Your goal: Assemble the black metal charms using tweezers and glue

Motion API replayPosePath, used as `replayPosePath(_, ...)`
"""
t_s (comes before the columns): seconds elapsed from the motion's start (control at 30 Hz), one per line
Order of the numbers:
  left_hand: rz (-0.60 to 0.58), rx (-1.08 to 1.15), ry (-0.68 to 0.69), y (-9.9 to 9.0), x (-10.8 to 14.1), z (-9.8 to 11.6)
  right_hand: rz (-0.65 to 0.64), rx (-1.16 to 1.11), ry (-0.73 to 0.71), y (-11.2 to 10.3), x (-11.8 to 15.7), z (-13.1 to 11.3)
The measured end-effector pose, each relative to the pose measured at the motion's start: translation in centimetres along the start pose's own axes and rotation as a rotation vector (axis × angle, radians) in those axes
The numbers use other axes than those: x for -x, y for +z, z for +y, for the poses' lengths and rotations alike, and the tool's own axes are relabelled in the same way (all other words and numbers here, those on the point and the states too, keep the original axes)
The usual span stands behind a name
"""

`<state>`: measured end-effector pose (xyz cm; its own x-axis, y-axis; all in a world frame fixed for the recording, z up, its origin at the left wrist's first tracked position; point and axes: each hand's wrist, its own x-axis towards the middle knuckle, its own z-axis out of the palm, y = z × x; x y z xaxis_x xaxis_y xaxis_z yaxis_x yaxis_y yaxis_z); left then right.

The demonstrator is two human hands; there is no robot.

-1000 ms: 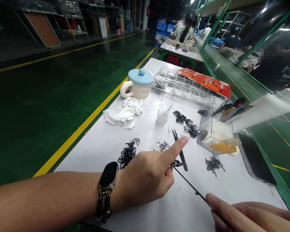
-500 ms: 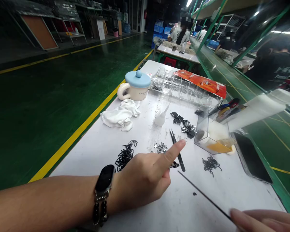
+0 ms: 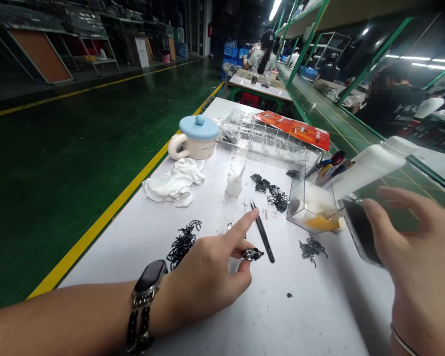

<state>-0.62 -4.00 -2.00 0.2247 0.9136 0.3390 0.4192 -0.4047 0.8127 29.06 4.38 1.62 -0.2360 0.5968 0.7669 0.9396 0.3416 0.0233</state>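
On the green factory floor [image 3: 77, 188] stood a long white table [image 3: 319, 311] scattered with black metal parts [image 3: 181, 242]. The left hand [image 3: 203, 282] pinched one small black part [image 3: 252, 254] between its fingertips, forefinger extended just beside the tweezers [image 3: 262, 237]; the right hand [image 3: 419, 247], spread open, was beside a phone [image 3: 359, 232].

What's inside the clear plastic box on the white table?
The clear plastic box holds a white mass and an orange patch near its bottom. Exactly what they are is unclear, and whatever lies beneath them is covered.
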Motion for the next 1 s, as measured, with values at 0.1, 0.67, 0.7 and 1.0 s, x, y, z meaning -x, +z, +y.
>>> replayPosePath(0.1,-0.074,0.322,-0.298,-0.2,-0.5,0.1,0.015,-0.09,0.134,-0.7,-0.4,-3.6)
replayPosePath(0.67,-0.367,1.072,-0.9,-1.3,-2.4,0.6,-0.642,-0.802,-0.208,-0.4,1.6,-10.9)
replayPosePath(0.7,-0.367,1.076,-0.902,-1.3,-2.3,0.6,-0.643,-0.807,-0.2,-0.4,1.6,-10.9)
replayPosePath(1.0,-0.345,1.102,-0.915,-1.3,-2.4,0.5,-0.626,-0.81,-0.183,-0.5,1.8,-11.2)
